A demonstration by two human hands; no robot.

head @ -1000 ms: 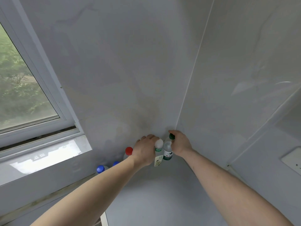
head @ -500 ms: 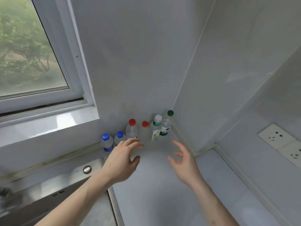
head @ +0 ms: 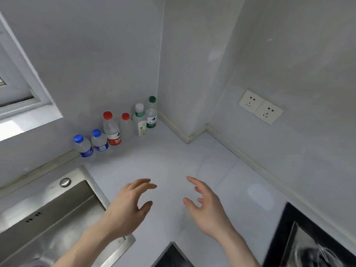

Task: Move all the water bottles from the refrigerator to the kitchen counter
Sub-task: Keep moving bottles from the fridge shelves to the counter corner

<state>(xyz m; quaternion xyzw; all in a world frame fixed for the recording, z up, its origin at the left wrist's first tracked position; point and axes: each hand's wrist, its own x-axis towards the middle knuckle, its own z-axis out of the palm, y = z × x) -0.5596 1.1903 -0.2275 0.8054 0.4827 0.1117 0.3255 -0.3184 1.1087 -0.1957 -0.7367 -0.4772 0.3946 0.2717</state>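
Both hands — left hand (head: 127,207), right hand (head: 207,207) — are hovering slack-fingered, holding nothing; I am noting six water bottles (head: 113,130) standing along the kitchen counter (head: 173,160) back wall — likely tucked clear of the sink (head: 48,209).

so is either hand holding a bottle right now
No. The left hand and right hand hover open above the counter, holding nothing.

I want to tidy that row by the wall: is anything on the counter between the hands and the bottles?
Nothing visible. Bare white counter lies between the empty left hand and right hand and the six clear plastic bottles standing along the wall.
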